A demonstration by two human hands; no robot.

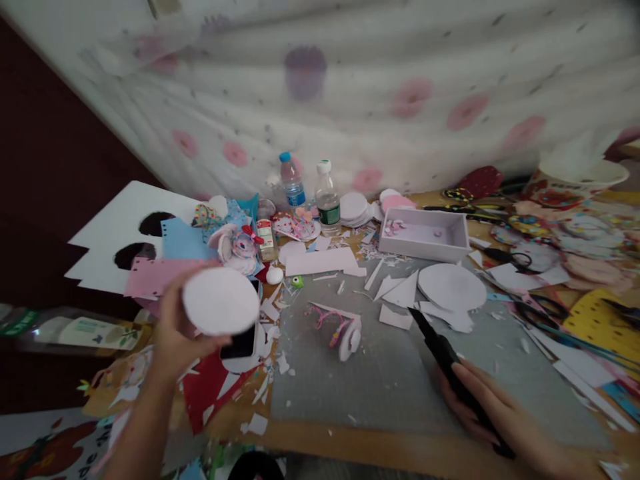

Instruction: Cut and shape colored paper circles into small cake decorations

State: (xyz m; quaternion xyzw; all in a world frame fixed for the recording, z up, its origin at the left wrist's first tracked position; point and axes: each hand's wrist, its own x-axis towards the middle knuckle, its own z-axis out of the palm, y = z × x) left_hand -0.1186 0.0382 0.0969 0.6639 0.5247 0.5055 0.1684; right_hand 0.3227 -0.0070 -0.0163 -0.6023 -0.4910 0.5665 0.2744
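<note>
On the left, my left hand [175, 327] is closed round the edge of a white round disc [221, 301], held up above the table with its flat face towards me. It looks like foam sheet or card. A black utility knife [445, 353] is gripped in my right hand [485, 400], its blade end pointing up and left over the grey cutting mat [370, 393]. Between the hands, a small white cut-out piece with pink beaded string [349, 339] lies on the mat. Beyond the knife tip is a larger white round sheet [453, 287] among cut scraps.
Behind the mat stand two plastic bottles [328, 200] and an open white box [425, 243]. Scissors [543, 310] and a yellow dotted sheet [600, 327] lie at the right. A phone [243, 340] is partly hidden below the disc. Paper scraps are scattered widely.
</note>
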